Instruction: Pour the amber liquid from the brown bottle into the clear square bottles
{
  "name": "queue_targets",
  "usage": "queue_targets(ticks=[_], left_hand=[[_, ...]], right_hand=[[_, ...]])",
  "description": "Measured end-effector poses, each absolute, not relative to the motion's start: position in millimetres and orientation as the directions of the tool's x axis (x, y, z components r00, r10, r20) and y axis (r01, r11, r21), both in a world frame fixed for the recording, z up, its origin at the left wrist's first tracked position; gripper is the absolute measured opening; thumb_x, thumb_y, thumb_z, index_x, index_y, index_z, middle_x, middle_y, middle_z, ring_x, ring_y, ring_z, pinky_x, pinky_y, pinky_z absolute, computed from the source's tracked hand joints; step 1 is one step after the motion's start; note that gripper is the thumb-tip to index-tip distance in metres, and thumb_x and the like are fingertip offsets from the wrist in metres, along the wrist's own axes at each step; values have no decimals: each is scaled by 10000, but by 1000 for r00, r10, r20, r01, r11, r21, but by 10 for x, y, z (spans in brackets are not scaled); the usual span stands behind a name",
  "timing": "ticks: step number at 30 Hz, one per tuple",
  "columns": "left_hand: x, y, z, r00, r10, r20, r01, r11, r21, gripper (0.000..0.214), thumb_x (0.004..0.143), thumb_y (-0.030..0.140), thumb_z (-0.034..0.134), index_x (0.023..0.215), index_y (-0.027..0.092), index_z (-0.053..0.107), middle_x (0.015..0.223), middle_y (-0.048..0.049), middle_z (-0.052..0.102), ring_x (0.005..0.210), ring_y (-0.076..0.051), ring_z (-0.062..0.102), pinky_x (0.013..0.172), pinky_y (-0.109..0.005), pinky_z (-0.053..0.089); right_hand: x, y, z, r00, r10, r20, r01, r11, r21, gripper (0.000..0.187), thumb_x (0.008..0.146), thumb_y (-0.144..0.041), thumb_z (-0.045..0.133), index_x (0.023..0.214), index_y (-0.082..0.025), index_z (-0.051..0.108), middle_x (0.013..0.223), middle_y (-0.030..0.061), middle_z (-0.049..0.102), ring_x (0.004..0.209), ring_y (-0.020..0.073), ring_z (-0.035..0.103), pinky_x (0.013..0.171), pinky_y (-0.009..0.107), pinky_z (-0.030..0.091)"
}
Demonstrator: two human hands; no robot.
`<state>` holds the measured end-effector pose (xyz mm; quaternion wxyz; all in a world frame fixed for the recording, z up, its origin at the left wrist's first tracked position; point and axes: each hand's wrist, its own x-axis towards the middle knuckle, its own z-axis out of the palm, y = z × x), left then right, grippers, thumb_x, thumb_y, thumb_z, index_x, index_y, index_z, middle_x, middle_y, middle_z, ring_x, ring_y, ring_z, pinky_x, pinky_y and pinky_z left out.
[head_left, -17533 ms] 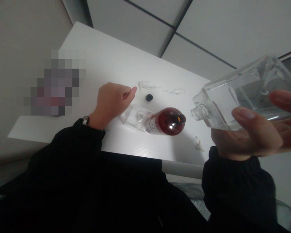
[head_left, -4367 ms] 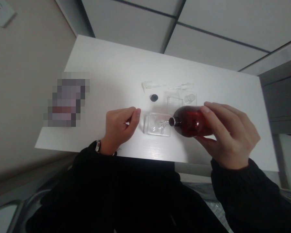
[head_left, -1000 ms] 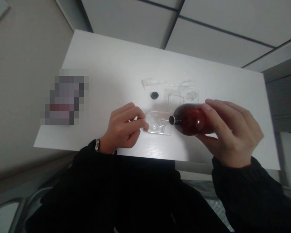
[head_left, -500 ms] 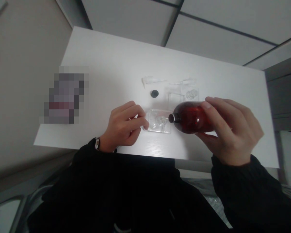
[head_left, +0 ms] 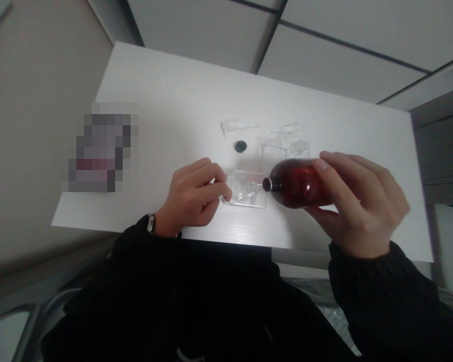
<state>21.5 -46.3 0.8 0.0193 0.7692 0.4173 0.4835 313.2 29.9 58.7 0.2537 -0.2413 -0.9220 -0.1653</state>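
Note:
My right hand (head_left: 358, 201) is wrapped round a dark red bottle (head_left: 296, 183), held on its side with its mouth pointing left. A thin clear stream runs from that mouth into the neck of a clear square glass bottle (head_left: 247, 190) standing on the white table (head_left: 166, 100). My left hand (head_left: 196, 193) rests on the table with curled fingers, its fingertips pressed against the glass bottle's left side.
Behind the glass bottle lie a small black cap (head_left: 240, 146), a second clear square bottle (head_left: 283, 149) and two clear pump parts (head_left: 236, 125) (head_left: 285, 128). A blurred-out object (head_left: 101, 148) sits at the table's left. A grey cabinet (head_left: 441, 151) stands to the right.
Over the last second almost nothing moved: the red bottle stays tipped over the glass bottle. Earlier my left hand slid right until it touched the glass bottle.

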Motion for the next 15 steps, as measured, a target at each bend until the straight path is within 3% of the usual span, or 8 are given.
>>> queue_targets(ticks=[8,15], left_hand=[[220,-465,-3,184,661,728,623,-651,433,299,784,-38,496,778,210,661,763,-2,575,662,-143,454,568,-319,330],[226,-471,7,169,671,722,634,-635,442,314,769,-46,491,778,215,666,787,-1,590,667,-137,464,573,-314,330]], right_hand=[[3138,315,559,-737,352,577,533,828,175,801,926,-320,814,1644,-278,464,1359,128,757,1161,350,764,946,493,659],[3130,315,560,-741,341,578,523,834,177,803,913,-329,831,1632,-251,483,1334,147,765,1170,350,761,955,489,660]])
